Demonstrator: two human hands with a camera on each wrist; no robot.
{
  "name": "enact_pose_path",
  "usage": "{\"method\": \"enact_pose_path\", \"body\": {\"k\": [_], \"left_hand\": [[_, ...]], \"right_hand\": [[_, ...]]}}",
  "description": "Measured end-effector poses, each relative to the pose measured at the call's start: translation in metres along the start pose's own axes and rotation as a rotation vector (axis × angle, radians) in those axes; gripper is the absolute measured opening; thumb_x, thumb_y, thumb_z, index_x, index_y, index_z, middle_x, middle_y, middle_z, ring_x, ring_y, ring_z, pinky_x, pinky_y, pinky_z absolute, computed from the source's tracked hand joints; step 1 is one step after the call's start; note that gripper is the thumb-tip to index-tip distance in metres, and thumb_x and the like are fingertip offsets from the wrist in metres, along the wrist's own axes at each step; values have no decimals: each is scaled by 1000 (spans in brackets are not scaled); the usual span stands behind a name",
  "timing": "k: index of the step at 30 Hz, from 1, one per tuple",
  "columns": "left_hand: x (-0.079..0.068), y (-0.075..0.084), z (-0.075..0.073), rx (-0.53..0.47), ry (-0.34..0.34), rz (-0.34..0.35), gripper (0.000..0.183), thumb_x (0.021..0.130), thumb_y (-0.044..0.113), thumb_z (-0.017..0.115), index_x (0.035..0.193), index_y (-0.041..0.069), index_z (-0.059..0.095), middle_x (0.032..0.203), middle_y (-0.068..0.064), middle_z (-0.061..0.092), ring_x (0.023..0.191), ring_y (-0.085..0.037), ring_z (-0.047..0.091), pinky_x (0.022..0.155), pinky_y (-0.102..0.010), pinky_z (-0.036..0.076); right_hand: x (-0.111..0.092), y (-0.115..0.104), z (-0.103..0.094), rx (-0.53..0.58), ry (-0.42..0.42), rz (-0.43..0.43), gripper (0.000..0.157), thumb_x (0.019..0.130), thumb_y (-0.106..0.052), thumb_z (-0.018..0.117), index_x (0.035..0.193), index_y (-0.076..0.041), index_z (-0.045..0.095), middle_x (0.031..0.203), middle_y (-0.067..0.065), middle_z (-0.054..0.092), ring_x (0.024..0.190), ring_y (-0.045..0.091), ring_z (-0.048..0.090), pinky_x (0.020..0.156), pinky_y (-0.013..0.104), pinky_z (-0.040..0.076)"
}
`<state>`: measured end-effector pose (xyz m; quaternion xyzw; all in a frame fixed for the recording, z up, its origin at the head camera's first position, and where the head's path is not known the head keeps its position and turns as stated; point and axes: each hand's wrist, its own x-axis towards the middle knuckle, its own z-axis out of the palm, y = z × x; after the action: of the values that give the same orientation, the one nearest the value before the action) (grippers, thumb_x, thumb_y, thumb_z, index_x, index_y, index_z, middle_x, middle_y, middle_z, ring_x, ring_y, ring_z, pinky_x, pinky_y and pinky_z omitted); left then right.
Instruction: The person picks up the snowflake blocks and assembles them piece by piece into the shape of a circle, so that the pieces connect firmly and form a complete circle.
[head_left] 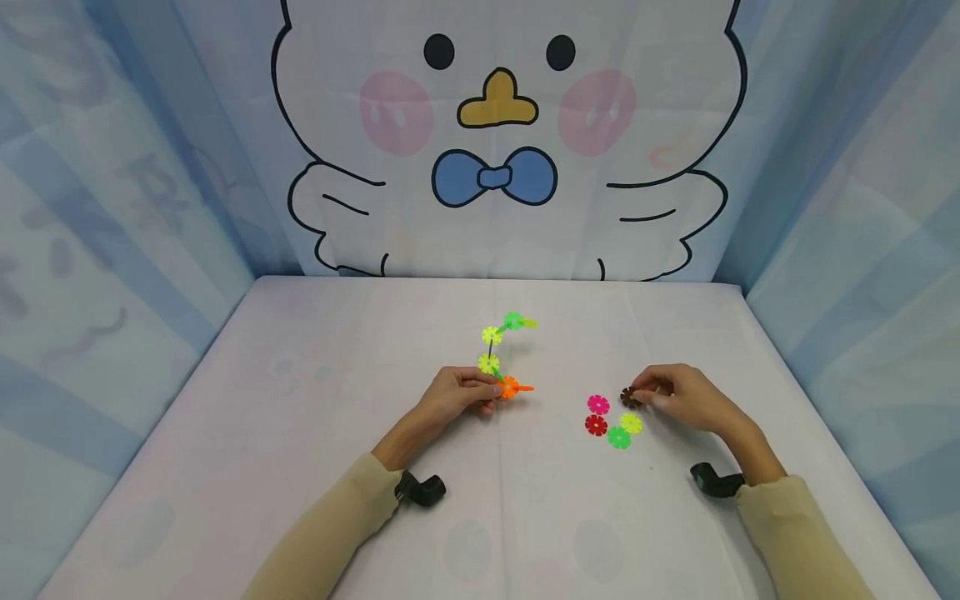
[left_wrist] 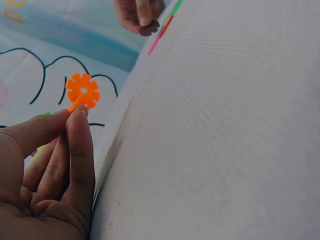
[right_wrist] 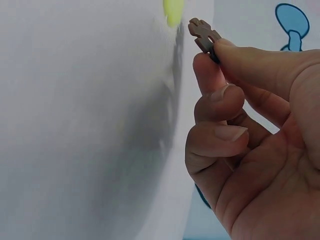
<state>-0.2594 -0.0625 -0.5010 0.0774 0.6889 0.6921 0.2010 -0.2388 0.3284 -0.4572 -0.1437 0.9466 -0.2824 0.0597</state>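
Observation:
My left hand [head_left: 461, 390] pinches the orange end of a chain of joined snowflake discs [head_left: 489, 363] between thumb and forefinger. The chain bends away up the table, with yellow and green discs and a thin dark one. In the left wrist view an orange disc [left_wrist: 83, 91] stands just past the fingertips. Between thumb and forefinger, my right hand [head_left: 686, 396] holds a brown notched disc [right_wrist: 202, 35], tilted and raised off the cloth in the right wrist view. Nearby lie loose discs: pink [head_left: 597, 404], red [head_left: 596, 425], green [head_left: 618, 437] and yellow [head_left: 632, 423].
A pale cloth covers the table [head_left: 300, 467]. Behind it hangs a white curtain with a cartoon figure [head_left: 495, 233], and blue-white curtains [head_left: 112, 250] flank both sides. Dark wrist cameras [head_left: 423, 490] sit at both sleeve cuffs.

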Motion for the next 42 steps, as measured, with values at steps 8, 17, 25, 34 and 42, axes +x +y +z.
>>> {"method": "enact_pose_path", "body": {"k": [8, 17, 25, 34, 42], "left_hand": [[1, 0, 0, -17, -5, -7, 27, 94, 8, 78, 117, -5, 75, 88, -5, 80, 65, -10, 69, 71, -23, 62], [2, -3, 0, -13, -16, 12, 29, 94, 6, 78, 119, -8, 72, 88, -6, 81, 64, -9, 69, 71, -22, 62], [1, -2, -1, -10, -15, 12, 27, 94, 7, 78, 117, -6, 74, 86, -3, 79, 65, -10, 69, 71, -23, 62], [2, -3, -1, -9, -25, 6, 26, 94, 6, 77, 117, -6, 74, 85, -3, 79, 65, -10, 68, 71, -23, 62], [3, -2, 0, -1, -14, 9, 28, 94, 7, 78, 118, -8, 74, 84, -2, 79, 65, -9, 69, 70, -23, 62]], "right_hand": [[13, -18, 10, 45, -31, -29, 14, 99, -15, 73, 111, -8, 78, 103, 5, 76, 92, 17, 59, 79, 21, 52], [28, -35, 22, 99, -93, -26, 17, 100, -19, 72, 113, -9, 78, 105, 5, 76, 93, 17, 63, 83, 22, 55], [42, -48, 35, 156, -142, -48, 17, 101, -18, 71, 114, -9, 77, 104, 5, 75, 90, 16, 66, 82, 19, 57], [52, -65, 44, 217, -169, -117, 17, 102, -16, 68, 114, -9, 78, 102, 5, 76, 89, 17, 68, 81, 22, 57], [56, -75, 48, 214, -179, -171, 14, 102, -15, 70, 112, -10, 79, 104, 3, 80, 93, 15, 72, 86, 24, 58]]}}
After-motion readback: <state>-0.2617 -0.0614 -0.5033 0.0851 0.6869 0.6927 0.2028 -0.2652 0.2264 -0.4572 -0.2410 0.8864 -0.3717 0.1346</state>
